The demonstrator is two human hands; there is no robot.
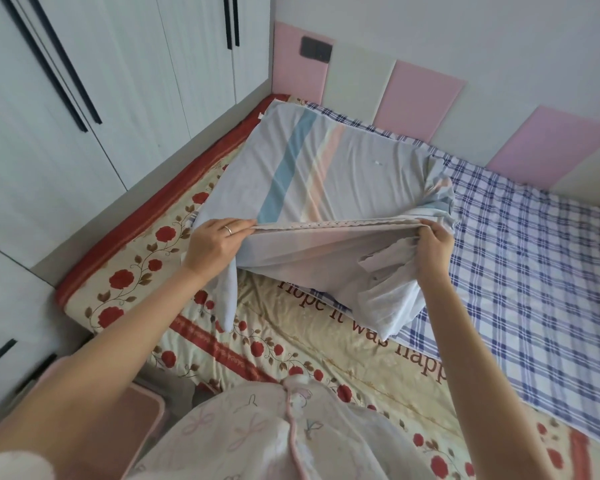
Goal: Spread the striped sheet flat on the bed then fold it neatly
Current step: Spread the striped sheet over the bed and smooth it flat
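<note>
The striped sheet, pale blue with a teal and a peach stripe, lies partly folded on the bed's far left part. Its near edge is lifted off the bed, and layers of cloth hang below that edge. My left hand grips the left end of the lifted edge, a ring on one finger. My right hand pinches the right end, where the cloth is bunched. The edge runs taut between both hands, with a lace trim showing along it.
The bed carries a cream cover with red roses and printed words, and a blue plaid sheet on the right. White wardrobe doors stand close on the left. Pink and white padded wall panels run behind the bed.
</note>
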